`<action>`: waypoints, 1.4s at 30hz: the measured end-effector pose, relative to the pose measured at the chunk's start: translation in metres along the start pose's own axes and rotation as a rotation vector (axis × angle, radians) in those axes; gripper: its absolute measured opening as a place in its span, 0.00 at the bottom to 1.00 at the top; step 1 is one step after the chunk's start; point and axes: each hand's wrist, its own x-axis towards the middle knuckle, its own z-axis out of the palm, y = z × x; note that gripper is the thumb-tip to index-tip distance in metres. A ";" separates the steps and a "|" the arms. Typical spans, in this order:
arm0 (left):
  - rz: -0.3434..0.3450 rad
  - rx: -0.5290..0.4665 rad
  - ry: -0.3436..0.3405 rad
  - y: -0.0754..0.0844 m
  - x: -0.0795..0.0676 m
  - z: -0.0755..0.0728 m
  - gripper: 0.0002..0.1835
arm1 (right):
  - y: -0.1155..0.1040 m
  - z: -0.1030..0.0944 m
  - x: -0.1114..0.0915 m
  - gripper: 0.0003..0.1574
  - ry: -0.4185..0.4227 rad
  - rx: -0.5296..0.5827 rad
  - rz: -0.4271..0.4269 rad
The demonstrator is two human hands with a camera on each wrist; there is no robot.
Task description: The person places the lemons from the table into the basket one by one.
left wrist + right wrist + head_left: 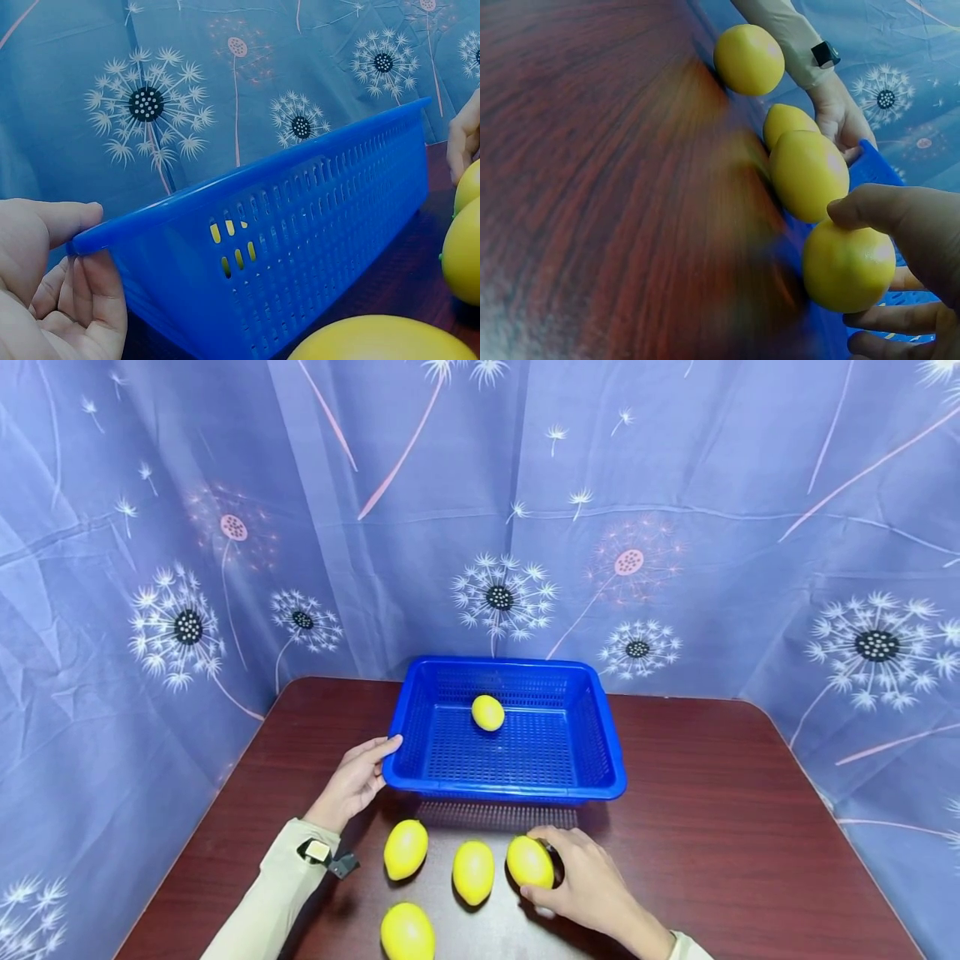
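Observation:
A blue plastic basket with slotted sides stands on the table, one yellow lemon lying inside it. At the basket's left front corner, my left hand pinches the rim; the left wrist view has the thumb on top and curled fingers beneath. In front of the basket, my right hand grips another lemon between thumb and fingers. The right wrist view shows that lemon with the thumb across its upper side. Whether it touches the table cannot be told.
Left of the gripped lemon lie more lemons on the dark red table: one in the middle, one nearer the left wrist, one at the front. A blue dandelion-print curtain hangs behind the table.

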 end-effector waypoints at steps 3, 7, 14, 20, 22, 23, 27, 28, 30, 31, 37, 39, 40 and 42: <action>-0.001 -0.007 0.009 0.001 -0.001 -0.001 0.07 | -0.001 -0.001 0.001 0.39 -0.006 -0.001 0.006; -0.002 -0.004 0.009 0.001 -0.002 -0.002 0.06 | -0.002 -0.002 0.001 0.39 0.001 0.004 0.007; -0.010 -0.008 0.024 0.001 -0.002 -0.001 0.07 | -0.003 -0.007 0.001 0.39 0.020 0.004 -0.032; -0.009 -0.015 0.004 0.001 -0.002 0.000 0.07 | -0.006 -0.018 0.001 0.39 0.044 0.008 -0.097; -0.005 -0.016 -0.007 0.001 -0.002 0.000 0.07 | -0.009 -0.024 0.001 0.38 0.042 0.022 -0.116; -0.004 -0.015 -0.011 0.001 -0.002 0.000 0.07 | -0.010 -0.028 0.002 0.38 0.037 0.030 -0.122; -0.007 -0.013 -0.013 0.002 -0.002 0.000 0.07 | -0.014 -0.044 0.004 0.37 0.013 0.063 -0.157; -0.008 -0.014 -0.013 0.002 -0.002 0.000 0.07 | -0.015 -0.048 0.005 0.37 0.006 0.070 -0.163; -0.011 -0.017 -0.016 0.002 -0.002 0.000 0.07 | -0.015 -0.056 0.007 0.37 -0.005 0.082 -0.179; -0.012 -0.018 -0.018 0.002 -0.002 0.001 0.06 | -0.016 -0.060 0.008 0.37 -0.009 0.089 -0.189; -0.015 -0.027 -0.022 0.001 -0.001 0.001 0.06 | -0.016 -0.086 0.018 0.40 0.016 0.097 -0.238; -0.015 -0.026 -0.023 0.001 -0.001 0.001 0.06 | -0.016 -0.094 0.023 0.41 0.020 0.101 -0.246; -0.016 -0.026 -0.023 0.001 -0.001 0.001 0.06 | -0.015 -0.098 0.026 0.41 0.018 0.104 -0.245; -0.017 -0.026 -0.021 0.001 -0.002 0.001 0.07 | -0.014 -0.105 0.033 0.41 0.004 0.110 -0.239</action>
